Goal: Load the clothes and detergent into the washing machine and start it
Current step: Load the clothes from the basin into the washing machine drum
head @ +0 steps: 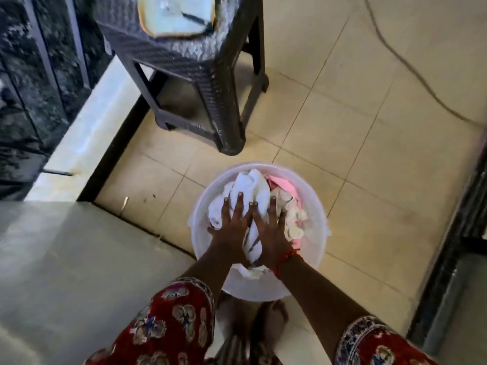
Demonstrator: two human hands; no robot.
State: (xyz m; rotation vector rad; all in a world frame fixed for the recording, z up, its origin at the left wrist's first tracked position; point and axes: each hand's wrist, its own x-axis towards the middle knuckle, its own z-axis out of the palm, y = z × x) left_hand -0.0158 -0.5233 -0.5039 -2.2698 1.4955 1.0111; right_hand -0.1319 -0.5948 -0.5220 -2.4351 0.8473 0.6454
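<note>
Head view looks straight down at a white translucent plastic bucket (313, 206) on the beige tiled floor (369, 127), sitting just in front of the person's bare feet (263, 320). Bucket is filled near to the rim with crumpled clothes (287, 214): a big white cloth (250, 188) bunched and twisted down the middle, a pink piece (283, 187) at the far right side, and a cream/off-white patterned piece on the right with dark marks on it. White cloth shows some dark streaks low down between the wrists. Both hands are on top of the pile, palms down. Left hand (232, 225) lies flat on the left part of the white cloth, fingers spread, pressing rather than closing on it. Right hand (271, 230) lies beside it, fingers spread too, index side touching the left hand's fingers, heel of the palm over the twisted cloth; whether either thumb hooks under fabric, cannot tell. Red thread band (283, 262) on the right wrist. Red patterned sleeves (168, 322) cover both upper forearms at the bottom edge. Dark woven-look plastic stool (210, 83) stands beyond the bucket, well apart from it, with a pale square object on its top, partly cut off by the frame. A dark cable (411, 67) runs across the tiles at upper right. Pale smooth surface fills the lower left; what it is, unclear.
</note>
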